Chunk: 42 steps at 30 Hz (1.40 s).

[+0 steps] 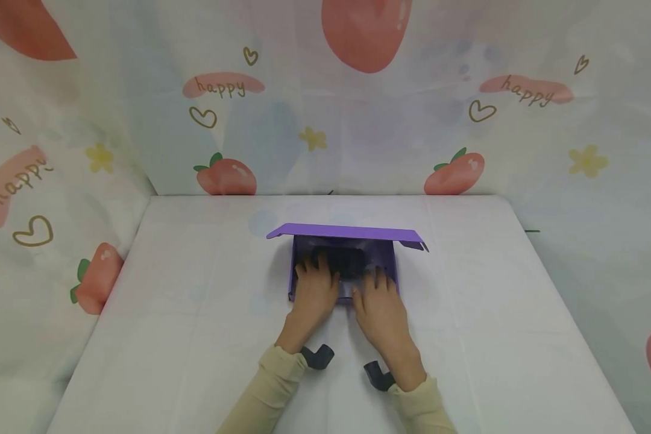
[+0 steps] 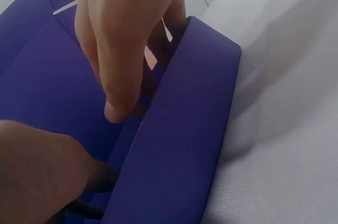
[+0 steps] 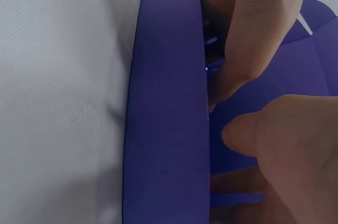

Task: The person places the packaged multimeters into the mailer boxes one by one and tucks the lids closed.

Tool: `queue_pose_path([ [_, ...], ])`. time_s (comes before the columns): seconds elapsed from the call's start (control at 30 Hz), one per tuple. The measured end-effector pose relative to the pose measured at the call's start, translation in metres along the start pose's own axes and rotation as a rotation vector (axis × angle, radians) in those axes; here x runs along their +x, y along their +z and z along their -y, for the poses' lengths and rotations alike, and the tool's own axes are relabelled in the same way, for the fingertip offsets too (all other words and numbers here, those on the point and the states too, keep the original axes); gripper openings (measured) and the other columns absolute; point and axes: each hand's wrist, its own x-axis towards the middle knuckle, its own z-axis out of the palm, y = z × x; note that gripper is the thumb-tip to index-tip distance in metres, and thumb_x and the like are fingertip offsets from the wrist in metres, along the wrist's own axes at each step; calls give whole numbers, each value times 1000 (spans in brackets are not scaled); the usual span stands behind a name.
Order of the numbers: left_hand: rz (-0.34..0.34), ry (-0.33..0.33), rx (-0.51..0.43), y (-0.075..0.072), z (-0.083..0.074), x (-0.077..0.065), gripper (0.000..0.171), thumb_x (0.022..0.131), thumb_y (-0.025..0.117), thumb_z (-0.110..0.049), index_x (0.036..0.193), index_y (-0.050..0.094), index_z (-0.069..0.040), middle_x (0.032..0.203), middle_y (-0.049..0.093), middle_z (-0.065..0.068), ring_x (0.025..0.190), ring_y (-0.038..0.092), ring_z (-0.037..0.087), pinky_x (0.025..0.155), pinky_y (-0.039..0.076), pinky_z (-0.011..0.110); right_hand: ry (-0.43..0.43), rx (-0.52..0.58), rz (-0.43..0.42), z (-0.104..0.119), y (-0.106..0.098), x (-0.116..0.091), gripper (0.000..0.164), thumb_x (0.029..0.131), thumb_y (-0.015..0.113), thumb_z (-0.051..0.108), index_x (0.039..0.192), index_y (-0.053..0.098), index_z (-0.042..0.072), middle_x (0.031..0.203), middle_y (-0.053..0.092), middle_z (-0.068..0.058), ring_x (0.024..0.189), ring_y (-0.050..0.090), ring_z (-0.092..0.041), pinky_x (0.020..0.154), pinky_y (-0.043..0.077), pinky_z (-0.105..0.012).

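Observation:
A purple box (image 1: pixel 398 265) stands on the table with its lid (image 1: pixel 352 231) raised at the back. Inside lies a dark, blocky thing (image 1: pixel 348 261), its kind unclear. My left hand (image 1: pixel 313 289) reaches over the front wall, with loosely spread fingers at the left end of the dark thing. On the other side, my right hand (image 1: pixel 382 304) dips in by the right wall, fingers slightly bent downward. Both wrist views show fingertips dropping behind the box's front wall (image 2: pixel 179 123), which partly hides them. The right thumb (image 3: pixel 243 131) points inward above the box floor.
White cloth covers the table (image 1: pixel 222 271) around the box. Black wrist-worn pieces (image 1: pixel 319 357) stick out beneath the sleeves. A patterned curtain (image 1: pixel 358 138) hangs behind the table and along its sides.

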Motion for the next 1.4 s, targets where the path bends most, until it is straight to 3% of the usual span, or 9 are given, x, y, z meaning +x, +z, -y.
queue_pose_path([
  [0.13,-18,6,24,2,1,-1,49,93,74,-18,130,59,11,118,60,40,94,59,48,75,54,51,22,14,32,2,4,3,48,101,63,23,133,57,-14,137,57,-39,119,60,-56,96,53,-65],
  [0.23,-6,17,44,5,2,-1,51,93,74,-18,135,58,7,128,58,40,98,61,50,75,56,53,30,13,48,3,5,5,49,102,62,25,132,57,-14,134,60,-38,116,61,-56,93,54,-65],
  [0.37,29,60,80,5,5,0,52,95,73,-19,142,60,-4,146,54,32,103,63,55,71,60,55,22,1,57,2,7,6,49,103,61,27,132,58,-13,127,64,-34,112,62,-55,91,55,-64],
  [0.5,52,81,99,2,7,1,50,95,74,-20,143,63,-13,149,55,26,100,63,56,62,60,55,18,-3,57,2,8,8,46,103,61,27,127,60,-12,118,67,-32,104,64,-53,85,55,-62],
  [0.67,66,79,112,3,9,2,50,95,73,-21,144,63,-17,149,56,23,111,62,61,71,61,63,35,-4,69,5,8,11,43,102,63,28,118,61,-12,106,69,-31,98,66,-52,79,56,-62],
  [0.77,86,72,110,5,9,2,50,97,71,-21,146,62,-16,151,54,24,115,60,63,75,60,66,60,3,98,6,8,12,46,103,61,30,120,60,-13,109,69,-32,101,65,-52,82,55,-62],
  [0.93,86,52,117,9,4,1,52,96,72,-21,146,60,-14,152,52,26,110,60,62,68,60,62,87,13,142,7,6,9,53,105,57,34,129,57,-13,120,66,-35,111,62,-54,91,54,-64],
  [1.2,89,12,135,10,-5,2,56,93,75,-23,146,59,-12,151,50,30,108,59,62,68,60,60,59,75,21,4,-11,-7,33,100,62,16,121,67,-9,121,70,-28,112,65,-49,96,53,-59],
  [1.4,64,6,139,6,-9,4,56,90,77,-21,142,61,-11,148,52,31,103,60,59,64,59,56,155,160,-116,-13,-18,-15,24,98,58,9,110,74,-5,118,72,-23,103,64,-45,85,53,-55],
])
